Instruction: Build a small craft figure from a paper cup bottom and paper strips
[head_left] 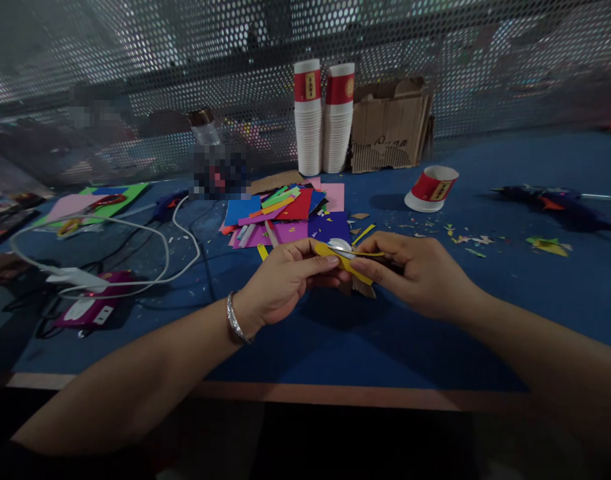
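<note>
Both hands meet above the middle of the blue table. My left hand (290, 273), with a silver bangle at its wrist, pinches a piece of yellow paper (363, 271) between thumb and fingers. My right hand (410, 267) closes on the other end of this paper, thumb in front. A narrow curved strip runs along the top between the hands; whether a blade lies there I cannot tell. Just behind the fingers shows a small white round thing (339, 245), partly hidden. Below the hands a brown cardboard scrap (363, 288) sticks out.
Behind my hands lies a pile of coloured paper (290, 207). Two stacks of paper cups (309, 133) and a cardboard box (388, 130) stand at the back. One cup (432, 189) stands right, near a glue gun (550, 200). A purple power strip (98, 303) and white cable lie left.
</note>
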Motion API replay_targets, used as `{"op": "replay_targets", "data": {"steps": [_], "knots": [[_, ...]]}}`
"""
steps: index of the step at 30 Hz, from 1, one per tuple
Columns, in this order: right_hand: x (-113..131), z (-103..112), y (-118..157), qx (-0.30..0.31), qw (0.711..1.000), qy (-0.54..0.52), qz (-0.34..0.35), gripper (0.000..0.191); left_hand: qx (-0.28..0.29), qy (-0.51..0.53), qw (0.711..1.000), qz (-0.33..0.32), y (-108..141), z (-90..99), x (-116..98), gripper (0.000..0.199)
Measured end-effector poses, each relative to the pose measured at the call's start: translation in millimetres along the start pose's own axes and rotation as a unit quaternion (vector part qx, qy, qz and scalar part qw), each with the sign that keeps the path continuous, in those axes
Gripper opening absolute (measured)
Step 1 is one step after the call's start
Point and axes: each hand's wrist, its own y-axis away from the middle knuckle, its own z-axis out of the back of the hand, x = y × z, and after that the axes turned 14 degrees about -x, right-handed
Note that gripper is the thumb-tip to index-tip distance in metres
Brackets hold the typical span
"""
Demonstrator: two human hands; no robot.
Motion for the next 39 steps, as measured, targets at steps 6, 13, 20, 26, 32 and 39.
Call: {"op": "replay_targets", "data": {"steps": [6,13,20,26,32,39], "knots": [[0.7,0.4,-0.9,-0.008,1.0,0.008,0.006,0.038,0.003,0.012,1.0,0.014,-1.6,1.2,0.9,0.021],[0.7,1.4,-2.0,0.01,1.0,0.008,0.004,0.035,0.016,0.003,1.0,0.01,-2.0,1.8,1.4,0.018],[1.0,1.8,-2.6,0.002,1.0,0.01,0.016,0.037,0.01,-0.004,1.0,0.007,-2.6,2.1,1.5,0.018],[0.4,1.0,-2.9,0.002,1.0,0.019,0.017,0.039,0.022,-0.005,1.0,0.008,-4.1,0.6,2.8,0.018],[0.4,0.5,-2.8,0.007,1.0,0.007,0.006,0.04,0.017,-0.004,1.0,0.011,-4.3,1.1,3.0,0.022],[-1.9,-2.3,-1.6,-0.004,1.0,0.015,0.011,0.04,0.028,-0.012,0.999,0.017,-5.6,1.0,3.0,0.02]]}}
